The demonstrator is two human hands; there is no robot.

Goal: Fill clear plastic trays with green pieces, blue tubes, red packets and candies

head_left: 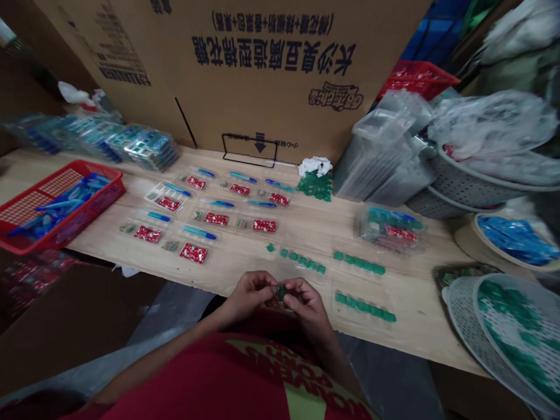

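At the table's front edge, my left hand and my right hand meet with fingertips pinched on a small dark green piece. Its exact kind is too small to make out. Just beyond, a row of green cubes lies in a clear plastic tray, and a single green piece sits to its left. Two more green rows, an upper row and a lower row, rest in clear trays on the right. Left of my hands, several clear trays hold red printed packets and blue pens.
A red basket of blue pens stands left, near stacked filled packs. A large cardboard box closes off the back. Clear trays are stacked right, beside grey baskets, a bowl of blue packets and a green-filled sieve.
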